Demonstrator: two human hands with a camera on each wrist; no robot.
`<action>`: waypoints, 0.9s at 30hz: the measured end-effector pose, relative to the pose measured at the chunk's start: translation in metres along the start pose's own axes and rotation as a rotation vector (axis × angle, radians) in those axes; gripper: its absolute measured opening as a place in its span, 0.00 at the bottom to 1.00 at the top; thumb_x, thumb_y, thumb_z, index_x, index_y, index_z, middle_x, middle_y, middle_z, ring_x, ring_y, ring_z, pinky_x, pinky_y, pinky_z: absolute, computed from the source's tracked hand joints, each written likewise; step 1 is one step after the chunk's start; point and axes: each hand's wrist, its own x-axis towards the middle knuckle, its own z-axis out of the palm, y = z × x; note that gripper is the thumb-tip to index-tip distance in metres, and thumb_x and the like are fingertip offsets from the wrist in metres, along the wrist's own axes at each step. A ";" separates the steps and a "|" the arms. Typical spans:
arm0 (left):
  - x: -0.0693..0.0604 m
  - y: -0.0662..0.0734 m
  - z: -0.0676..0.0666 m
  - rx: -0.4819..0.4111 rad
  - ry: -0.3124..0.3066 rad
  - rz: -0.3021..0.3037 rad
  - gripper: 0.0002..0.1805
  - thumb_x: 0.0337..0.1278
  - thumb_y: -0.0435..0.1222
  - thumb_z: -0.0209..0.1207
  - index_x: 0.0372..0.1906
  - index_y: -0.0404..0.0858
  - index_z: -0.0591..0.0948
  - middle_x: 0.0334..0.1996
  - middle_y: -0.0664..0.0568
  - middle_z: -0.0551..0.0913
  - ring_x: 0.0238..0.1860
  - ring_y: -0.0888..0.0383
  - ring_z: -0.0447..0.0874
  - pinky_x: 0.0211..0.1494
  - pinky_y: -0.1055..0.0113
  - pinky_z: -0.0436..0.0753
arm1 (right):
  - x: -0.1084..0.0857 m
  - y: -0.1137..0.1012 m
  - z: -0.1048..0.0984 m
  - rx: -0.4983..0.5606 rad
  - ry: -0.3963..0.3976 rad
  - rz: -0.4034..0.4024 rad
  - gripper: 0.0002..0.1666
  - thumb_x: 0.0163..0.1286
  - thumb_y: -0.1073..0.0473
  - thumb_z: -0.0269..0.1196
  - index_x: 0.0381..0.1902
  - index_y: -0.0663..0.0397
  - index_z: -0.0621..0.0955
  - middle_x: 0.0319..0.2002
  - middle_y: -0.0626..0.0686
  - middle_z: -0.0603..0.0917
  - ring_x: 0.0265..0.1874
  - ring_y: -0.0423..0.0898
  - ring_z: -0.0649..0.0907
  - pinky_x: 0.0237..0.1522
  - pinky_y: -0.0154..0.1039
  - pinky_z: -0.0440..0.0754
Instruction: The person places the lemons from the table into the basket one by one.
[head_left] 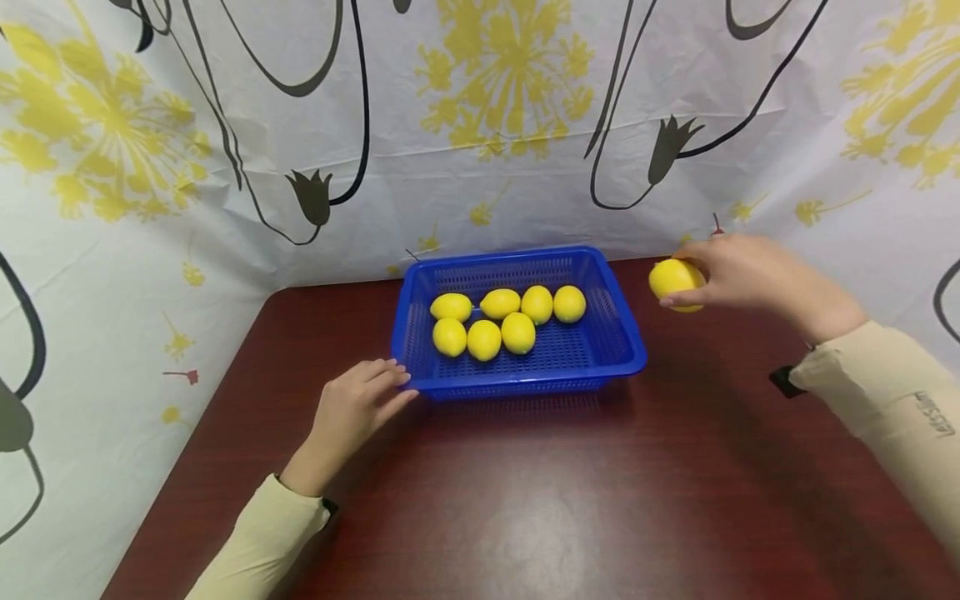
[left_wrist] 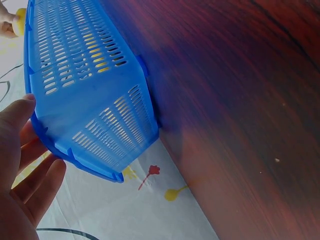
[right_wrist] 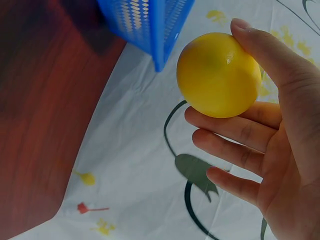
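Observation:
A yellow lemon [head_left: 672, 283] is held up in the air to the right of the blue plastic basket [head_left: 517, 383]. My right hand [head_left: 738, 275] pinches it between thumb and fingers; the right wrist view shows the thumb on one side of the lemon [right_wrist: 218, 75]. At the basket's near left corner, my left hand [head_left: 352, 404] holds the rim. In the left wrist view its thumb lies against the rim of the basket [left_wrist: 80, 107], fingers around the corner. Several lemons [head_left: 483, 340] lie inside the basket in two rough rows, mostly toward its left and middle.
The basket stands on a dark red wooden table [head_left: 510, 500], near its back edge. A white sheet [head_left: 465, 192] with yellow and grey flower prints hangs behind and beside the table.

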 end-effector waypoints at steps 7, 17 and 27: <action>0.001 0.000 -0.001 -0.005 0.014 0.016 0.21 0.57 0.54 0.66 0.40 0.41 0.89 0.37 0.50 0.90 0.42 0.53 0.90 0.43 0.58 0.89 | 0.023 -0.017 -0.006 0.013 -0.004 -0.028 0.36 0.53 0.28 0.69 0.45 0.50 0.83 0.27 0.48 0.81 0.28 0.46 0.76 0.29 0.40 0.70; 0.000 0.000 0.000 -0.012 0.014 0.012 0.19 0.53 0.51 0.70 0.41 0.40 0.89 0.37 0.50 0.90 0.43 0.53 0.89 0.44 0.58 0.89 | 0.058 -0.043 -0.002 0.070 -0.027 -0.039 0.32 0.55 0.30 0.69 0.42 0.49 0.83 0.25 0.48 0.78 0.25 0.46 0.74 0.26 0.38 0.65; 0.000 0.002 -0.001 -0.013 0.005 0.002 0.18 0.46 0.46 0.74 0.41 0.40 0.89 0.38 0.50 0.90 0.43 0.53 0.90 0.44 0.58 0.89 | 0.091 -0.061 0.009 0.070 -0.063 -0.063 0.38 0.57 0.29 0.67 0.50 0.53 0.84 0.32 0.51 0.84 0.28 0.47 0.78 0.28 0.40 0.70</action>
